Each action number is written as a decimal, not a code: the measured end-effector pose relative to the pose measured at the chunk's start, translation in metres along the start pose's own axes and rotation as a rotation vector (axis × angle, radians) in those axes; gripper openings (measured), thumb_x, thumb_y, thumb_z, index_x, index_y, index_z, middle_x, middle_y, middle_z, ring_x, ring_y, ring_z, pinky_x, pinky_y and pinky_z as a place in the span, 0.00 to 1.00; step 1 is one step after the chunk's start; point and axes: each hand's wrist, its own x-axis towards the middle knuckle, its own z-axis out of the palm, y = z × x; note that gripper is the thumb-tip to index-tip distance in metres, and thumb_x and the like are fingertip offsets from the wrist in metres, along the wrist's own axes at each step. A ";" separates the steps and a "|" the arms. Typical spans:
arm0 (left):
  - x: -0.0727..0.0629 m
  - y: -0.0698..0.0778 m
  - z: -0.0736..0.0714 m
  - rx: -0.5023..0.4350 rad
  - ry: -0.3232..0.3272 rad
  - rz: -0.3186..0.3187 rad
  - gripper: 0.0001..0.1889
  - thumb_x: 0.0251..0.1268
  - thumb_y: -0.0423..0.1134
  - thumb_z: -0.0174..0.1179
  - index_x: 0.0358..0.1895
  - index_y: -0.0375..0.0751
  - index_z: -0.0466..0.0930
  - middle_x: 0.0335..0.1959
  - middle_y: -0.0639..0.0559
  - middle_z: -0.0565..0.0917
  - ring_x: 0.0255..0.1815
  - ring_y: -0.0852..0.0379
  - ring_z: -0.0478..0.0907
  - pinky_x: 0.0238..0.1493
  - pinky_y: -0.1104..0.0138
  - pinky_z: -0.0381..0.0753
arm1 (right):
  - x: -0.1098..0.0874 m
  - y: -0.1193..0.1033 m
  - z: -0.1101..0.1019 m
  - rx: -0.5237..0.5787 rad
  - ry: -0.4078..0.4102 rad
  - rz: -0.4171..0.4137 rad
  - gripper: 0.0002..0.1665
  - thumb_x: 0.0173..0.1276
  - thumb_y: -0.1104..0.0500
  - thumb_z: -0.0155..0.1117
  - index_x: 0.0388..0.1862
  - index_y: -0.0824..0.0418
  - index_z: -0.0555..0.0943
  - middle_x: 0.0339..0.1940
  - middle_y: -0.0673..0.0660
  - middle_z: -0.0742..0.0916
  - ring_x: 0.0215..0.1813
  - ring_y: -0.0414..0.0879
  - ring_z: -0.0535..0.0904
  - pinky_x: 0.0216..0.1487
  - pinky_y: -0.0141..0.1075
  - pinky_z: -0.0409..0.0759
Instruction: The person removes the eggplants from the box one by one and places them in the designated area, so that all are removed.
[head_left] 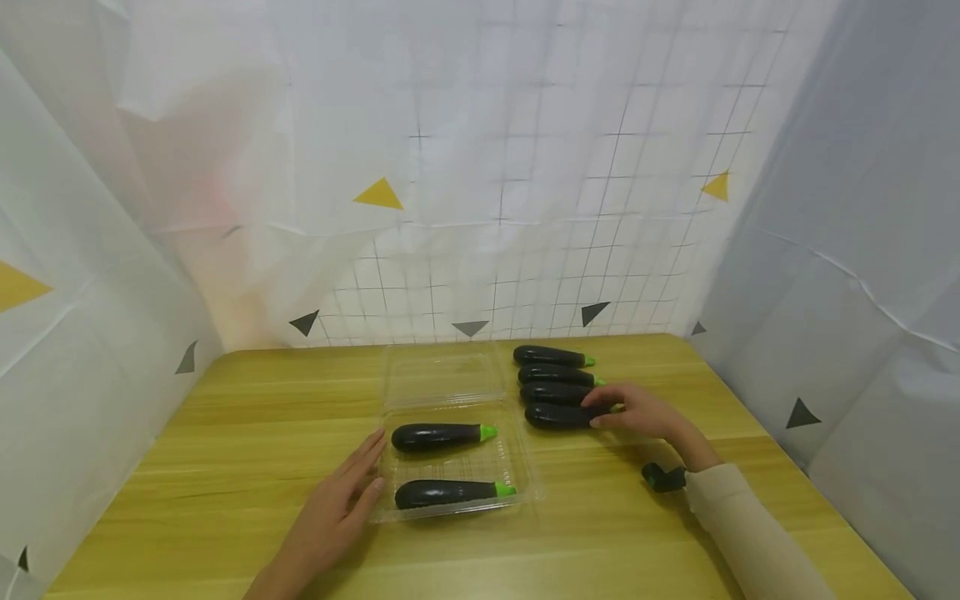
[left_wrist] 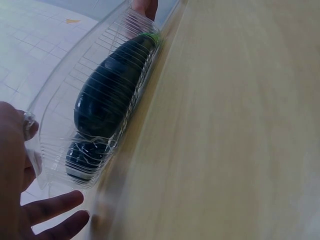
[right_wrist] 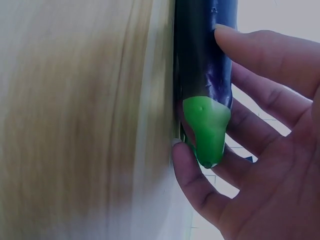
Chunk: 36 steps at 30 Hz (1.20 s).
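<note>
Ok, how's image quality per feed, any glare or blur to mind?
Head: even light, small highlights on the eggplants, clear container faint against the table. Left wrist: slightly hazy, bright glints along the clear container. Right wrist: table grain soft, pale sheen low down, green tip fairly crisp.

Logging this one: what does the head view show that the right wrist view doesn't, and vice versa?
Only the head view: the left hand at the edge of the clear container, its lid laid back.
Only the right wrist view: the palm side of the right hand and the full green cap of the eggplant it holds.
Both: that hand, that eggplant, the wooden table.
</note>
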 end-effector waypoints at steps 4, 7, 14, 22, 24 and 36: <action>0.000 0.000 0.000 -0.001 -0.001 0.004 0.28 0.77 0.31 0.60 0.77 0.35 0.68 0.79 0.44 0.67 0.72 0.46 0.70 0.72 0.79 0.51 | 0.000 0.001 0.001 -0.018 0.013 0.000 0.20 0.71 0.61 0.74 0.58 0.67 0.84 0.55 0.62 0.87 0.58 0.61 0.82 0.59 0.61 0.79; 0.000 0.000 0.001 -0.002 -0.001 0.003 0.28 0.77 0.32 0.60 0.77 0.35 0.68 0.79 0.44 0.67 0.73 0.46 0.70 0.72 0.79 0.51 | 0.000 0.002 0.000 -0.034 0.019 0.007 0.20 0.70 0.60 0.75 0.57 0.66 0.85 0.55 0.60 0.88 0.57 0.59 0.82 0.59 0.60 0.79; 0.000 0.000 0.001 0.006 -0.001 -0.002 0.28 0.76 0.31 0.60 0.77 0.35 0.68 0.79 0.45 0.66 0.69 0.48 0.74 0.72 0.79 0.52 | 0.000 0.004 0.000 -0.084 0.041 0.031 0.18 0.70 0.56 0.75 0.55 0.62 0.86 0.52 0.54 0.88 0.53 0.52 0.83 0.56 0.55 0.82; 0.000 0.001 0.000 0.016 -0.004 -0.002 0.27 0.79 0.34 0.59 0.77 0.35 0.69 0.79 0.45 0.67 0.67 0.49 0.76 0.72 0.78 0.53 | 0.000 0.001 -0.001 -0.101 0.050 0.052 0.20 0.66 0.56 0.78 0.54 0.61 0.86 0.52 0.54 0.88 0.54 0.53 0.83 0.57 0.57 0.81; 0.001 0.001 -0.001 0.014 -0.006 -0.005 0.27 0.79 0.35 0.59 0.77 0.36 0.69 0.79 0.45 0.67 0.67 0.49 0.76 0.72 0.78 0.52 | -0.001 0.000 -0.002 -0.092 0.047 0.057 0.21 0.66 0.56 0.78 0.55 0.62 0.86 0.52 0.55 0.88 0.55 0.55 0.82 0.57 0.58 0.80; 0.000 0.002 -0.001 0.002 -0.007 -0.014 0.27 0.78 0.34 0.59 0.77 0.35 0.69 0.79 0.45 0.67 0.67 0.49 0.76 0.71 0.79 0.52 | -0.001 -0.012 -0.009 -0.092 0.052 0.053 0.21 0.65 0.60 0.78 0.55 0.64 0.85 0.53 0.57 0.88 0.56 0.57 0.83 0.57 0.61 0.81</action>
